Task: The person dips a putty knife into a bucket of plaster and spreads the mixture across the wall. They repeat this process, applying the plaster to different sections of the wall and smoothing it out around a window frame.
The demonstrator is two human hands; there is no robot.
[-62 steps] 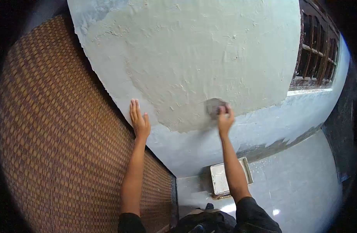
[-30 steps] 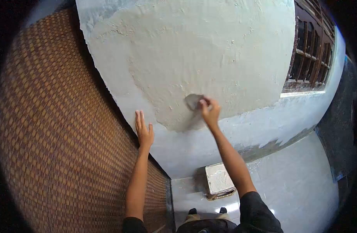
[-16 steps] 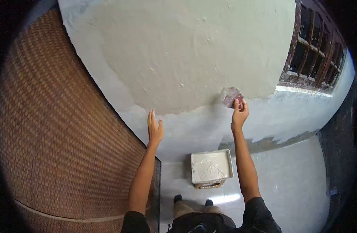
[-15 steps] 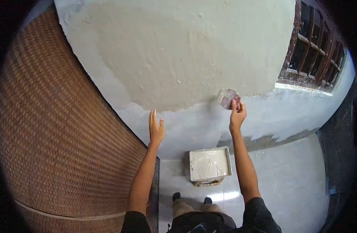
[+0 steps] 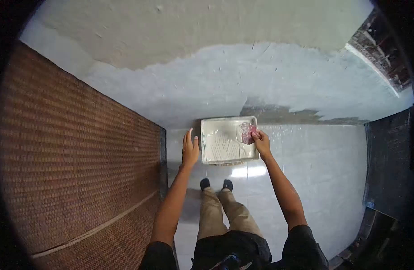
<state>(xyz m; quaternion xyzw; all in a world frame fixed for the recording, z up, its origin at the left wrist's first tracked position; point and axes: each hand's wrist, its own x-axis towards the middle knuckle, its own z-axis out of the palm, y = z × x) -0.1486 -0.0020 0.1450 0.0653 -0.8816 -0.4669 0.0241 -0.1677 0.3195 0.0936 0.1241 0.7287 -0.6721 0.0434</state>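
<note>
My right hand [image 5: 261, 144] pinches a reddish putty scraper [image 5: 248, 134], its flat blade smeared with white filler. In this view the scraper overlaps the right side of a rectangular tray [image 5: 207, 158] that holds creamy white putty [image 5: 222, 141] with ridged marks. Just left of the tray hovers my left hand [image 5: 190, 148], fingers stretched and thumb apart, with nothing in it. Beyond the tray rises the wall [image 5: 171, 90], its upper part coated in beige putty [image 5: 171, 31] and the band below whitish.
A woven brown mat panel [image 5: 81, 157] stands along the left. At the upper right is a window frame [image 5: 382, 49]. Dark sheeting [image 5: 389, 162] hangs at the right. Pale, shiny floor tiles [image 5: 319, 180] lie underfoot, with my shoes [image 5: 216, 184] close before the tray.
My right hand has come down from the wall with the scraper to the tray. The view has tilted downward, and my left hand has dropped beside the tray.
</note>
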